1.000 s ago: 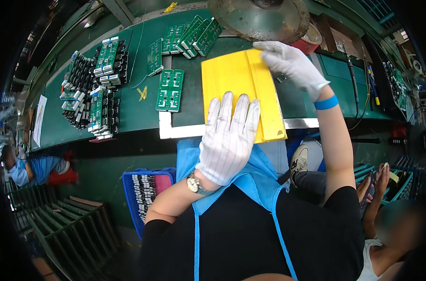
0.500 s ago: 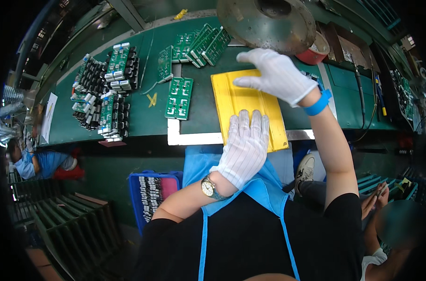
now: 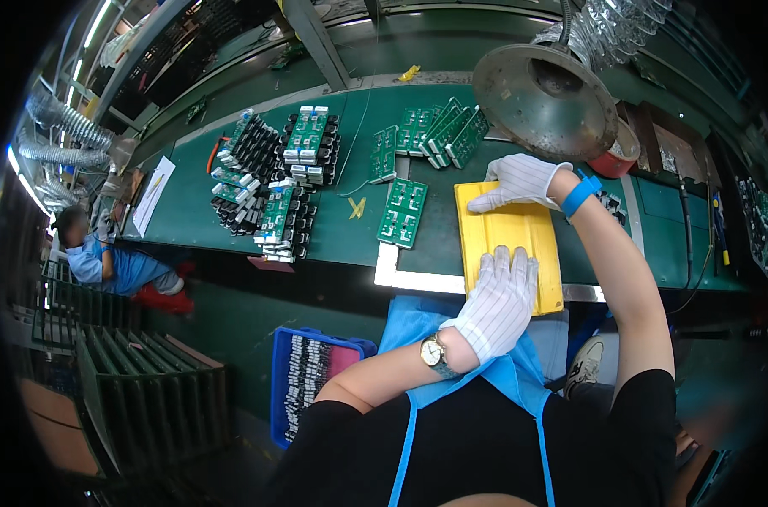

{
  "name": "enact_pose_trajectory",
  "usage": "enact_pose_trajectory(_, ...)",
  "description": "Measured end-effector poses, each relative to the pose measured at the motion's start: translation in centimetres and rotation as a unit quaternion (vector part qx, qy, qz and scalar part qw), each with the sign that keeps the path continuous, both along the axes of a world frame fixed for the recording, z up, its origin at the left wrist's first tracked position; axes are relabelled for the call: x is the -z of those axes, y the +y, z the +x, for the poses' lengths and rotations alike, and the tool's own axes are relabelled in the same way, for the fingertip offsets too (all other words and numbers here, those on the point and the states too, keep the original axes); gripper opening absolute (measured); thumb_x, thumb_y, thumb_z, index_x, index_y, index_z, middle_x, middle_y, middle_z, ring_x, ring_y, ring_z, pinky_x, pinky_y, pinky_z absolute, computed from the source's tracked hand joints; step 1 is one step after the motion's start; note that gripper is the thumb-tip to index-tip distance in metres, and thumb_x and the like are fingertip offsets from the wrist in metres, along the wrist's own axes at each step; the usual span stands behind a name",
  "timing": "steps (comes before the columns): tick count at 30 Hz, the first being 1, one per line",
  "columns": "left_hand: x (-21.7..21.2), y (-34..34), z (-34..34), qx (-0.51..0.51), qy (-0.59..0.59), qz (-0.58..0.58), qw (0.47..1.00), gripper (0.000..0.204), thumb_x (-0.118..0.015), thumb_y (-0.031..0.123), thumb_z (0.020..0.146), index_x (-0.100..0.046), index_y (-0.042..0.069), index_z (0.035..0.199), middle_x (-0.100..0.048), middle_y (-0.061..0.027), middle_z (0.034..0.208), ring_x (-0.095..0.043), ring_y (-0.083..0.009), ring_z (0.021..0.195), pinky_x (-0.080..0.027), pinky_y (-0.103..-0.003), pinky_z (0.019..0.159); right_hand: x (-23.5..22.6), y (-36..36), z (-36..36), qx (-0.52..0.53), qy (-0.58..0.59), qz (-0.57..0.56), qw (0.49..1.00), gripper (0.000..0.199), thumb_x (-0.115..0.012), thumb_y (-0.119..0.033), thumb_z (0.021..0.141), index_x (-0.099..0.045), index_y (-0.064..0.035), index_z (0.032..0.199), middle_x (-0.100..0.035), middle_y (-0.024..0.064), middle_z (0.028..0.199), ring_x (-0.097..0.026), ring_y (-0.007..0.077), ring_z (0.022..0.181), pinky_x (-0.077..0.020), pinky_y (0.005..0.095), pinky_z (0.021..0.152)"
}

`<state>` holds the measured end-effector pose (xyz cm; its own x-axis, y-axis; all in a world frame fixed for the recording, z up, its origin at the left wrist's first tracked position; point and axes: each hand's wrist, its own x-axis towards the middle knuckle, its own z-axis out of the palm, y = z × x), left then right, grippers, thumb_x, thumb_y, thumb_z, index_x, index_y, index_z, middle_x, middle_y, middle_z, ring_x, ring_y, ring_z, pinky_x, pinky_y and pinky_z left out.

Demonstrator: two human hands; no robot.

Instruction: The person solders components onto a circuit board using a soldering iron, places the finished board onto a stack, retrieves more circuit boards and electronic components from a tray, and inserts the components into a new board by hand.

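Both your gloved hands rest flat on the yellow tray [image 3: 509, 245] at the near edge of the green worktop [image 3: 190, 211]. Your left hand [image 3: 498, 300] presses its near end, fingers spread and open, gripping nothing; a moment ago it lay a little farther up the tray. Your right hand [image 3: 523, 182], with a blue wrist strap [image 3: 580, 194], lies palm-down and open on the far end, having drawn in from the tray's far right corner. Neither hand closes a grip; the tray is pinned under them, not lifted. It lies in the same spot by the white strip [image 3: 401, 275] at the worktop's edge, which suggests that you are steadying or smoothing it rather than moving it.

Just left of the tray lies a green circuit board [image 3: 403, 211], apart from both hands. Beyond it, a fan of similar boards [image 3: 439, 131] leans near a round metal lamp shade [image 3: 544, 101]. Farther left stand stacked boards in black holders [image 3: 274, 182]. A blue bin [image 3: 304, 376] of small parts sits below the worktop by your knees. At far left another person in blue [image 3: 105, 262] works at the same line.
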<state>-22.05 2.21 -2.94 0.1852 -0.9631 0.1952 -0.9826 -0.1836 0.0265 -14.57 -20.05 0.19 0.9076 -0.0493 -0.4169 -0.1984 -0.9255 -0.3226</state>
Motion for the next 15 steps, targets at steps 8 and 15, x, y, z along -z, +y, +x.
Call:
enact_pose_trajectory(8, -1.0, 0.3, 0.2, -0.012, 0.023, 0.036, 0.999, 0.067, -0.063, 0.018, 0.082, -0.047, -0.011, 0.141, -0.050, -0.0325, 0.139, -0.050, -0.0495, 0.128, -0.039, -0.055, 0.109, 0.3, 0.5, 0.4, -0.028, -0.030, 0.011, 0.999, 0.106, -0.056, -0.091, 0.071, -0.073, 0.0071, 0.106, -0.070, 0.0256, 0.100, -0.069, 0.0373, 0.100, -0.0524, 0.0442, 0.088)
enact_pose_trajectory(15, 0.2, -1.2, -0.1, -0.002, 0.036, 0.023, 0.999, 0.071, -0.062, 0.017, 0.080, -0.044, -0.009, 0.143, -0.047, -0.0311, 0.145, -0.048, -0.0503, 0.132, -0.035, -0.055, 0.113, -0.8, -0.1, 0.7, -0.020, 0.024, 0.015, 0.999, 0.106, -0.045, -0.094, 0.076, -0.074, 0.0031, 0.109, -0.072, 0.0228, 0.109, -0.069, 0.0357, 0.103, -0.0519, 0.0429, 0.089)
